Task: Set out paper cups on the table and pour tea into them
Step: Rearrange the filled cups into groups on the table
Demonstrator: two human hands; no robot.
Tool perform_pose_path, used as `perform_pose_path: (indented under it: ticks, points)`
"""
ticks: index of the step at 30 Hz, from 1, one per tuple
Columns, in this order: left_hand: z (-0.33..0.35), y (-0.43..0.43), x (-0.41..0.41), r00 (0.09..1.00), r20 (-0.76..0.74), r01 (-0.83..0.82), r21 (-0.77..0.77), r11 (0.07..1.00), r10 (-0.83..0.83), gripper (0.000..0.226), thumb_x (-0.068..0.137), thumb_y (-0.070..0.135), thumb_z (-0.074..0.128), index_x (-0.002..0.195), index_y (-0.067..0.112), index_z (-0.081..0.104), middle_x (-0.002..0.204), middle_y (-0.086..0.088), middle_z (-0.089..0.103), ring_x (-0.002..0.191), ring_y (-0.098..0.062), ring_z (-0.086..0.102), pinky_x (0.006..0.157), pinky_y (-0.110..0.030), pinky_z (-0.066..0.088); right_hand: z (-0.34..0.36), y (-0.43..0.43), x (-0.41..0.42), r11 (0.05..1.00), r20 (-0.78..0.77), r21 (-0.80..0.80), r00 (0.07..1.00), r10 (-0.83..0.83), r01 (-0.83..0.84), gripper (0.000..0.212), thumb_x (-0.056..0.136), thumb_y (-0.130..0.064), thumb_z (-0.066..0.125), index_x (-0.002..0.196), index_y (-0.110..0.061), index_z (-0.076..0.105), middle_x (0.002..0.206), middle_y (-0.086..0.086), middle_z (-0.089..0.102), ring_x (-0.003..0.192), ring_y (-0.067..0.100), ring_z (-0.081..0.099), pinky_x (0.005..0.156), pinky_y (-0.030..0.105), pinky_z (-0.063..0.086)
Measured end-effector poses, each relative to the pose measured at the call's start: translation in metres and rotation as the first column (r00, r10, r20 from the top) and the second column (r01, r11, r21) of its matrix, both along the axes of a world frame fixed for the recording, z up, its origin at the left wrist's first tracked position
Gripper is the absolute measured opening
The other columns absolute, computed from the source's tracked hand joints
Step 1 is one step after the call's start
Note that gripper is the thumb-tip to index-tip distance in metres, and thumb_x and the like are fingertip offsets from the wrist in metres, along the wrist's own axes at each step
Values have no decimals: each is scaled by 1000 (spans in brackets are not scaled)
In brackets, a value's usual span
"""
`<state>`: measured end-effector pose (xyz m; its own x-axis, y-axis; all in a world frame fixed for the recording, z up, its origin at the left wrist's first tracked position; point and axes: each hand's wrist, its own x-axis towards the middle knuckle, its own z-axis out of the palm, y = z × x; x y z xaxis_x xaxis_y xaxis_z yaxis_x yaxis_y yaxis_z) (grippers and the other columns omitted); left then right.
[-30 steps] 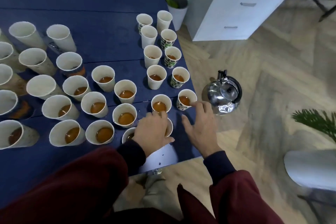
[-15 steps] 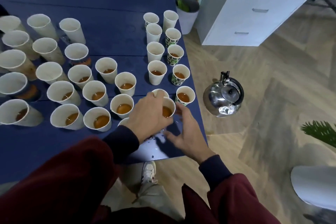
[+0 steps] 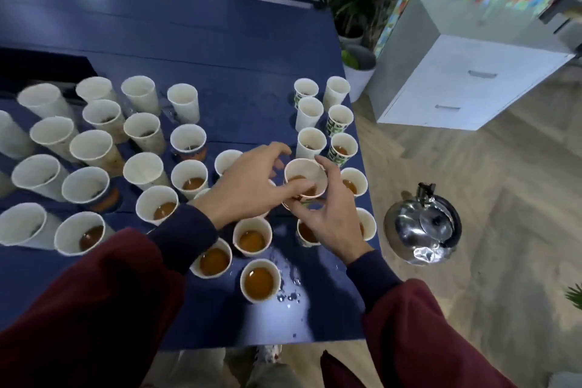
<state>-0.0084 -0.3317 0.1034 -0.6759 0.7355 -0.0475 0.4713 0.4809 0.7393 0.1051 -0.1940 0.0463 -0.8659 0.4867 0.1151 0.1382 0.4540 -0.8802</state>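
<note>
The cup [image 3: 310, 171] that was low by the near edge half a second ago is now up in the middle of the frame, and the right hand [image 3: 330, 220], which was just spread beside it, has joined in. That hand's fingers wrap round the cup's right side and bottom. The left hand [image 3: 248, 186] has its thumb on the near wall, fingers curled by the left rim. There's tea in it. Lots of other cups [image 3: 258, 282] cover the blue table [image 3: 189, 41], spilled drops [image 3: 288, 291] sit lower centre, and the kettle [image 3: 422, 230] is on the floor [image 3: 472, 293] at right.
</note>
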Motion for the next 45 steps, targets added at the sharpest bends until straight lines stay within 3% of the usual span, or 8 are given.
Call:
perform_pose_path:
  ticks: [5,12,15,17,22,30,36,45]
  points:
    - [-12,-12,-81,993,-104,-71,-78,994,63,55,86,57,67,124,18,59,112,-1,62,103,-19,61,92,-41,52,19,15,-60,992,53,124,998,-45,38,66,76,-35,86,125,-32,41,108,-23,59,99,-7,59,83,15,48]
    - [-36,-19,-206,947,-304,-196,-299,934,101,48,90,40,67,124,8,58,124,-16,52,116,-35,53,93,-44,44,26,32,-157,981,134,171,985,-112,88,69,72,-31,84,124,-23,39,113,-1,60,101,14,62,89,33,51]
    - [-41,-15,-247,913,-400,-251,-386,888,84,52,89,39,67,125,4,54,125,-21,50,117,-39,50,92,-50,47,24,37,-196,980,187,181,975,-121,86,65,74,-26,84,121,-20,39,112,3,60,95,15,60,78,17,46]
    - [-48,-11,-273,896,-437,-282,-438,854,72,57,87,41,68,127,4,50,127,-22,47,119,-39,46,90,-51,47,18,41,-223,972,204,219,970,-134,89,63,74,-24,85,119,-16,40,108,2,60,91,17,59,70,18,38]
    - [-75,-11,-313,943,-330,-246,-586,772,50,69,82,50,70,133,13,41,130,-22,41,121,-40,42,95,-49,46,-13,58,-281,961,288,260,943,-166,89,65,72,-26,85,120,-13,43,110,4,59,99,26,59,83,32,43]
    - [-96,-14,-336,986,-150,-145,-588,796,68,53,82,33,67,128,15,49,120,-23,49,113,-41,52,93,-46,48,-57,81,-342,952,367,273,900,-235,137,74,77,-26,83,136,-6,41,129,14,55,115,30,54,86,26,35]
    - [-99,-15,-342,987,-137,-144,-574,806,79,39,84,33,66,117,16,54,111,-16,50,100,-37,57,86,-39,46,-74,92,-367,941,399,293,872,-284,172,74,80,-20,80,140,-4,39,136,20,49,121,36,52,97,34,39]
    - [-101,-16,-342,981,-184,-160,-593,789,61,50,80,38,70,122,18,51,110,-14,52,100,-35,58,83,-42,50,-85,97,-371,937,433,296,848,-305,186,80,79,-21,83,141,0,36,137,22,48,125,38,49,100,34,38]
